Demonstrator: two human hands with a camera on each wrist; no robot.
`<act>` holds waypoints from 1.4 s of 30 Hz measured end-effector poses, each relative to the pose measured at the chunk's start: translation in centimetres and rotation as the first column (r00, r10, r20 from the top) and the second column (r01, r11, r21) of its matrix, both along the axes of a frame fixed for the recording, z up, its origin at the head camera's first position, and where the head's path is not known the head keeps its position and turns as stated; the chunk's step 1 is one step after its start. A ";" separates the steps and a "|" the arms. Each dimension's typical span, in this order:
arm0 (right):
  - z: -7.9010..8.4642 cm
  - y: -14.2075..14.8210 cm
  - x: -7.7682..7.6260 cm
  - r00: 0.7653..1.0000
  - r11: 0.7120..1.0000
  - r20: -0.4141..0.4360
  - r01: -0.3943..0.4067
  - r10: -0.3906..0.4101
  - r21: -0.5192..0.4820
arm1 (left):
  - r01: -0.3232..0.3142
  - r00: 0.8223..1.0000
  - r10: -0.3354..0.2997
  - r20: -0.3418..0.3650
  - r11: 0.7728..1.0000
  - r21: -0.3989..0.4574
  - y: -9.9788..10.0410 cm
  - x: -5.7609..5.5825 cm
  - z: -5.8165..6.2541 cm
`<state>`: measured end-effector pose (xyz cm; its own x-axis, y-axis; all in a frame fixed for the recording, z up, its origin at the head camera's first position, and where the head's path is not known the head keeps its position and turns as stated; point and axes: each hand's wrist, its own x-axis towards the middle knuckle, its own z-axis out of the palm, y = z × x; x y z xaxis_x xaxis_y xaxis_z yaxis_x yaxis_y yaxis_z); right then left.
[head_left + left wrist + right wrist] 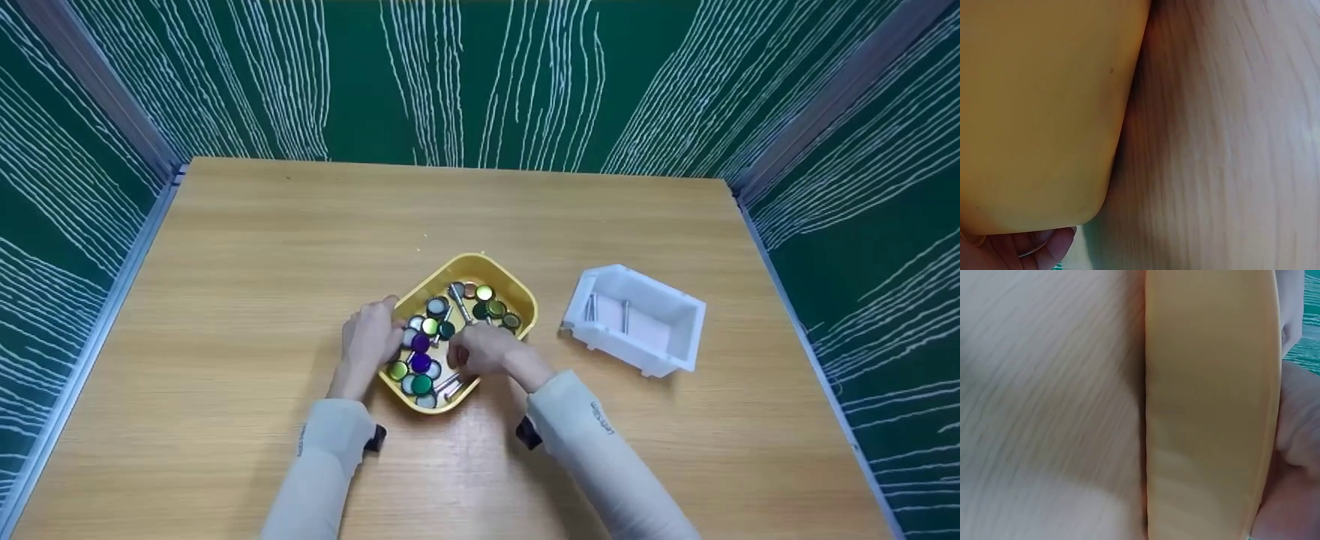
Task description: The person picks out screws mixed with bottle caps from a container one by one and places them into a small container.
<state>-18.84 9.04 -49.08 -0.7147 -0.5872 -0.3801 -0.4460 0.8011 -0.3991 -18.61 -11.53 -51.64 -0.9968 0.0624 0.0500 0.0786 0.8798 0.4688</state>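
A yellow plastic tub (507, 279) stands on the table, holding many bottle caps (421, 343) in purple, green, gold and silver, with metal bolts (460, 301) among them. My left hand (367, 334) grips the tub's left rim; its fingertips (1058, 247) curl at the wall's edge in the left wrist view. Over the near right rim reaches my right hand (486, 349), fingers bent down among the caps and bolts. Its fingertips are hidden, so I cannot tell whether they pinch anything. The right wrist view mostly shows the tub's outer wall.
To the right of the tub sits a white plastic bin (684, 337) with a few bolts (625, 316) inside. Tiny crumbs lie behind the tub on the wooden table (247, 247). Green, white-streaked panels (480, 82) enclose the back and sides.
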 end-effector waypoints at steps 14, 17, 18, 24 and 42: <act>0.6 -1.2 0.8 0.977 0.963 -0.116 -0.152 0.181 0.223 | -0.006 0.999 0.006 0.032 1.000 0.020 0.1 0.0 0.0; 0.6 -1.3 0.8 0.951 0.935 -0.153 -0.220 0.270 0.279 | -0.008 0.998 0.007 0.056 1.000 0.016 0.2 0.0 0.0; 0.6 -1.3 0.9 0.943 0.929 -0.164 -0.234 0.289 0.288 | -0.008 0.998 0.007 0.063 1.000 0.014 0.2 0.0 0.0; 0.6 -1.3 1.0 0.945 0.946 -0.202 -0.206 0.259 0.249 | -0.011 0.997 0.012 0.073 1.000 -0.013 0.3 0.0 0.1; 0.3 -0.1 0.3 0.991 0.994 -0.095 -0.098 0.094 -0.041 | -0.016 0.996 0.019 0.088 0.999 -0.035 0.2 -0.2 0.2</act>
<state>-18.51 8.96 -48.77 -0.6850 -0.6700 -0.2862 -0.5567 0.7348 -0.3876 -18.85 -11.33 -51.42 -0.9982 0.0448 -0.0397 0.0226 0.8962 0.4431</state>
